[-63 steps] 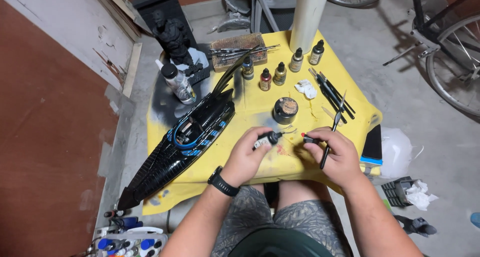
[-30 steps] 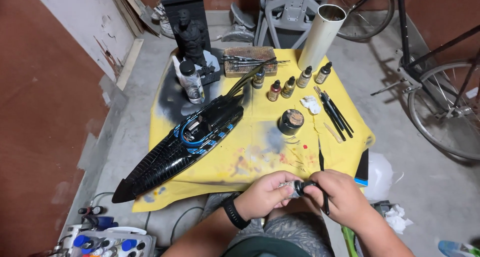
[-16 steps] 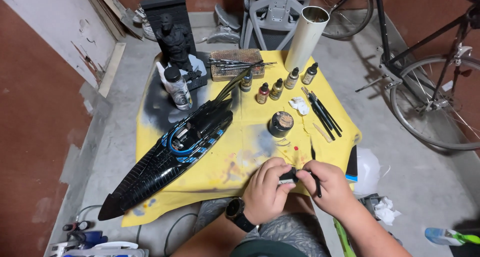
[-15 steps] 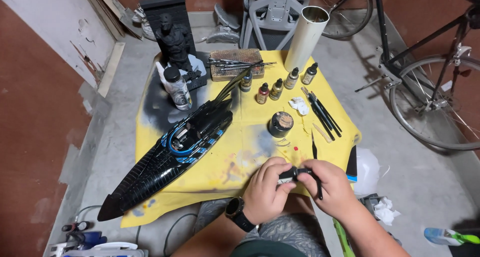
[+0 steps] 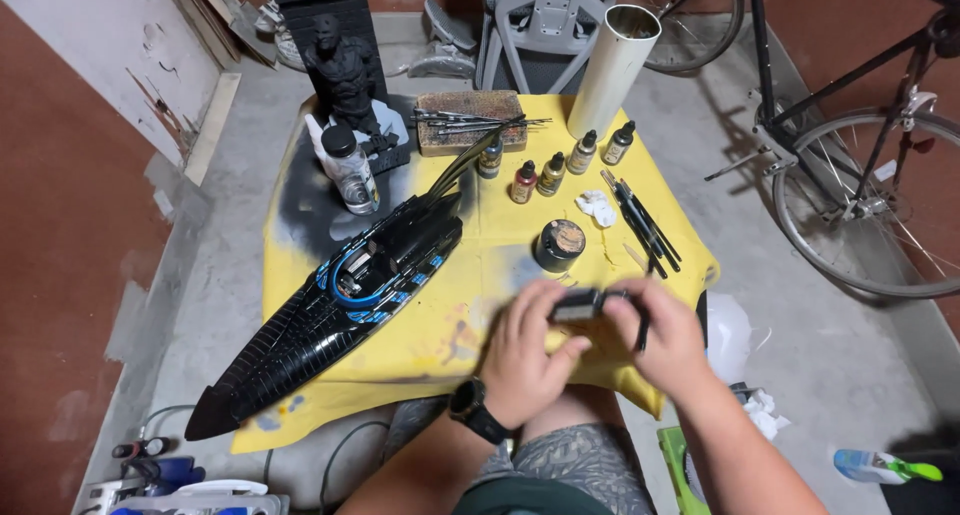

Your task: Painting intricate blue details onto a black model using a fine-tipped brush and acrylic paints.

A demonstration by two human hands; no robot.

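Yellow-covered bench point(image 5: 480, 230) carries a black boat hull point(image 5: 330, 315). Left hand point(image 5: 525, 360) and right hand point(image 5: 665, 335) both pinch a small dark part point(image 5: 578, 305). Probably light, rigid; best gripped at its ends.

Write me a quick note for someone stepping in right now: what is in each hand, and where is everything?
Left hand and right hand together hold a small dark part; it is blurred. The right hand also grips a thin dark brush. The black model boat lies untouched on the yellow cloth, with a dark jar and small paint bottles behind. What is finished cannot be told.
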